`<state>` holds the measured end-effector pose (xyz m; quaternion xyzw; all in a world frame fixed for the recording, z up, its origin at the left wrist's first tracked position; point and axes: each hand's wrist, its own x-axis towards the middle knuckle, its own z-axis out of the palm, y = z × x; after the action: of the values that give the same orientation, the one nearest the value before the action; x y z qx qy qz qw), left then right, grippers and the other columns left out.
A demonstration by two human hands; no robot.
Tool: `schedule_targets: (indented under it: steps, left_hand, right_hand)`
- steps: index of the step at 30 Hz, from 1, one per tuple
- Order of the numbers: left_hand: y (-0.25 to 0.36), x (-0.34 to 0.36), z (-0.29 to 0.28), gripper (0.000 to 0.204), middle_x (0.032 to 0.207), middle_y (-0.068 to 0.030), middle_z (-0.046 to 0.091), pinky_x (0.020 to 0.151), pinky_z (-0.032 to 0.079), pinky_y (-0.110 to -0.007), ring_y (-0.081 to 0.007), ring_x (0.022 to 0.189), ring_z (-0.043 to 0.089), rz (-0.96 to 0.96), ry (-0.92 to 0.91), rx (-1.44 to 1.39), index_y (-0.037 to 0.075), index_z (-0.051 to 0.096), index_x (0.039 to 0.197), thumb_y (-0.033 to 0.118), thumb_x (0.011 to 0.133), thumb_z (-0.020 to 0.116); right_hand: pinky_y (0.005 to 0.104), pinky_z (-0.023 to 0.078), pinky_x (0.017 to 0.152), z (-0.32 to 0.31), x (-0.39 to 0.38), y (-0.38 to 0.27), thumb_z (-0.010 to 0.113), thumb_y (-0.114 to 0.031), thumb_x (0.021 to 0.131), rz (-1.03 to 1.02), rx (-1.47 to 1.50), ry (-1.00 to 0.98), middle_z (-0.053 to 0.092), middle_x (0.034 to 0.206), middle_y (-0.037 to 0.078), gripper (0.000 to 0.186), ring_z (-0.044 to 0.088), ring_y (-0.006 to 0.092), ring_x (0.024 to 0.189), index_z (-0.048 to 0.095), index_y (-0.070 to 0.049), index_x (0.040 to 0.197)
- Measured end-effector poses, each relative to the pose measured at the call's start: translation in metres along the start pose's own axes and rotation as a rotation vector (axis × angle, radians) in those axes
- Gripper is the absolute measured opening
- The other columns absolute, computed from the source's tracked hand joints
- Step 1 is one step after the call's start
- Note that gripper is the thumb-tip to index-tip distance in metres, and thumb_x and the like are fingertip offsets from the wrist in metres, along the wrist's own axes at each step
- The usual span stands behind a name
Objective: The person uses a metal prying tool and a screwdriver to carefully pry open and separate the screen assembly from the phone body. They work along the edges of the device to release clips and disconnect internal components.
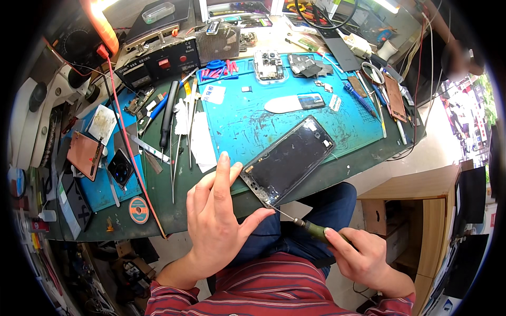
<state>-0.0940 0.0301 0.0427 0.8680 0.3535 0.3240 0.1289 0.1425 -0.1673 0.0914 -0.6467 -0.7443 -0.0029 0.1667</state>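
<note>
A dark phone (pixel 289 158) with its screen side up lies slantwise at the near edge of the blue mat, its lower end reaching over the table edge. My left hand (pixel 219 210) spans that lower end, index finger at one corner and thumb at the other, the remaining fingers stretched out in the air. In my right hand (pixel 363 258) is a green-handled screwdriver-like tool (pixel 314 230). Its thin metal shaft points at the phone's lower corner, close to my left thumb. Whether the tip touches the phone is too small to tell.
Beyond the phone, the blue mat (pixel 237 121) bears a white-and-dark flat blade (pixel 292 103) and an opened phone body (pixel 270 67). Tweezers (pixel 173 168) and a black-handled tool (pixel 168 116) lie to the left, near a solder wick reel (pixel 138 209). A wooden cabinet (pixel 411 184) stands right.
</note>
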Motion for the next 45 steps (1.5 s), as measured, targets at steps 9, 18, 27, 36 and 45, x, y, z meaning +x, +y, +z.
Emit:
schedule_targets:
  steps: [9,18,27,36,45]
  left_hand:
    - [0.000,0.000,-0.001,0.118,0.139,-0.0100,0.074,0.103,0.044,-0.044,-0.0275,0.120,0.061,0.003,0.006,-0.011,-0.007,0.035,0.166,0.043,0.079,0.095]
    - [0.000,0.000,0.000,0.120,0.139,-0.0099,0.074,0.104,0.044,-0.044,-0.0275,0.121,0.060,-0.003,0.006,-0.012,-0.007,0.033,0.167,0.043,0.078,0.096]
    - [0.000,0.000,-0.001,0.119,0.140,-0.0102,0.074,0.105,0.044,-0.044,-0.0279,0.121,0.060,0.002,-0.001,-0.009,-0.008,0.034,0.166,0.045,0.078,0.095]
    - [0.000,0.001,0.000,0.103,0.133,-0.0089,0.075,0.104,0.046,-0.044,-0.0286,0.126,0.062,0.022,0.007,0.009,0.000,0.048,0.161,0.043,0.079,0.092]
    - [-0.017,-0.019,-0.010,0.027,0.100,0.0022,0.075,0.086,0.052,-0.037,-0.0207,0.095,0.069,0.424,-0.019,-0.192,0.013,0.079,0.098,0.020,0.075,0.090]
  right_hand:
    - [0.0286,0.045,0.052,-0.010,-0.001,0.000,0.079,-0.004,0.074,-0.017,-0.030,-0.028,0.066,0.096,0.002,0.063,0.055,0.0143,0.061,0.079,-0.014,0.135]
    - [0.0286,0.044,0.052,-0.022,0.006,0.004,0.075,-0.005,0.071,-0.056,-0.054,-0.078,0.064,0.097,0.001,0.068,0.053,0.0138,0.062,0.077,-0.014,0.139]
    - [0.0286,0.045,0.053,-0.018,0.005,0.006,0.075,-0.005,0.070,-0.058,-0.040,-0.083,0.065,0.100,0.001,0.069,0.054,0.0143,0.063,0.077,-0.015,0.139]
    - [0.0296,0.046,0.052,-0.014,0.010,0.009,0.082,-0.006,0.074,-0.033,0.008,-0.031,0.067,0.095,0.001,0.061,0.057,0.0147,0.062,0.079,-0.015,0.134]
    - [0.0288,0.046,0.051,-0.015,0.002,0.013,0.085,-0.009,0.079,-0.115,0.113,-0.056,0.069,0.093,0.000,0.056,0.058,0.0135,0.060,0.080,-0.018,0.134]
